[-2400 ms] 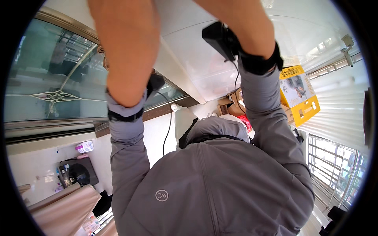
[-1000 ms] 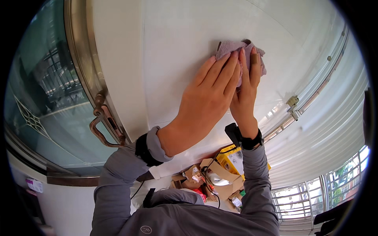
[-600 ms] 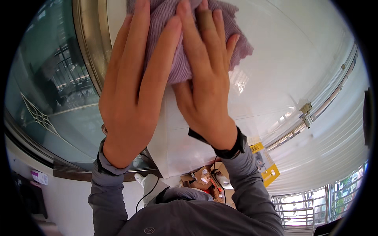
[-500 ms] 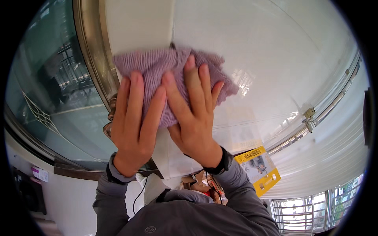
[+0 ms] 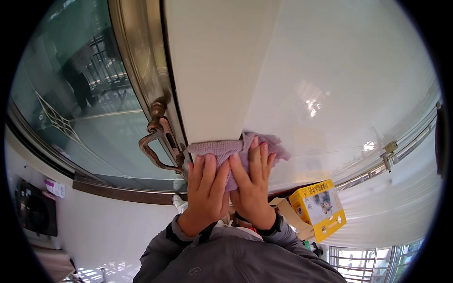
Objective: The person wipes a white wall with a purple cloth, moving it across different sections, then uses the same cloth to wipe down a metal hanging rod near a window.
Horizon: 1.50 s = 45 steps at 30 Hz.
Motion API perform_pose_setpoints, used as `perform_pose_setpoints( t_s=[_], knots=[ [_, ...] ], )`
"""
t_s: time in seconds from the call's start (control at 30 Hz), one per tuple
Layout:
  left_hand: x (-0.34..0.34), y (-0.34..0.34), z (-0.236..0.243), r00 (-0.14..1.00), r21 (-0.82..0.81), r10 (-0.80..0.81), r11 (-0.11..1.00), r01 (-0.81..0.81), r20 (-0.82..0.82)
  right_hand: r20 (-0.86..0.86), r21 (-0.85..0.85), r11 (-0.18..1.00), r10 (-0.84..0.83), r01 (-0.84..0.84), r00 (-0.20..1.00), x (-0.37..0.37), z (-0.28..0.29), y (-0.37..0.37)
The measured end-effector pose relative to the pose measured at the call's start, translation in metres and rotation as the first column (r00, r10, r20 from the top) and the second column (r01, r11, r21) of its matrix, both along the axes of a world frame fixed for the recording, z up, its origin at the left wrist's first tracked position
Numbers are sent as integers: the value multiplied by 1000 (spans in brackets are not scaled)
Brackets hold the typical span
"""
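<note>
A mauve ribbed cloth [image 5: 218, 150] lies bunched against the upright surface in front of me, across the seam between a cream strip [image 5: 212, 70] and a glossy white panel [image 5: 349, 70]. My left hand [image 5: 205, 195] presses on the cloth's left part, open, with its fingers stretched out flat. Beside it, my right hand [image 5: 252, 188] rests on the cloth's right part, also open with fingers extended. The cloth's lower part is hidden beneath both hands. Just left of my left hand is a curved bronze door handle [image 5: 153, 151].
A metal-framed glass door [image 5: 89, 122] stands at the left. Low on the right is a yellow and white carton [image 5: 321, 207], next to a metal fitting [image 5: 390, 153] on the panel's edge. A dark appliance [image 5: 35, 210] sits at the far left, and a barred window [image 5: 368, 264] shows lower right.
Both hands have moved down the surface with the cloth, toward my body. The door handle, mostly hidden before, now shows fully, along with more of the carton.
</note>
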<state>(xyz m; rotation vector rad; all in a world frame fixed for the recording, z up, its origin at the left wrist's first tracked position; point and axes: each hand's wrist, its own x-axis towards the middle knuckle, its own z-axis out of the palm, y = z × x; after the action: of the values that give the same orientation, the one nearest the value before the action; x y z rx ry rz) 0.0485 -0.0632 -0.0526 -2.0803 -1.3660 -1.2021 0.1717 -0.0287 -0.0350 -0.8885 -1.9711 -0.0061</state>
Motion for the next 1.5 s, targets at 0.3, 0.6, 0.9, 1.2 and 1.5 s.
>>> perform_pose_setpoints(
  t_s=[0.3, 0.6, 0.9, 1.2, 1.5],
  knots=[
    [-7, 8, -29, 984, 153, -29, 988, 2, 176, -22, 48, 998, 30, -29, 999, -5, -37, 0],
    [-35, 10, -90, 950, 79, -130, 984, 158, -283, 301, 41, 997, -80, 71, 950, 28, -136, 6],
    [-47, 47, 83, 877, 333, -44, 915, 228, -478, 258, 399, 915, -178, 63, 950, 43, 15, 42],
    [-18, 37, 197, 939, 364, 49, 928, 83, -340, 267, 502, 864, -118, -33, 956, 41, 168, 52],
    [-6, 36, 306, 838, 482, 162, 866, 132, -521, 230, 763, 638, -116, -105, 966, 68, 274, 73]
  ],
)
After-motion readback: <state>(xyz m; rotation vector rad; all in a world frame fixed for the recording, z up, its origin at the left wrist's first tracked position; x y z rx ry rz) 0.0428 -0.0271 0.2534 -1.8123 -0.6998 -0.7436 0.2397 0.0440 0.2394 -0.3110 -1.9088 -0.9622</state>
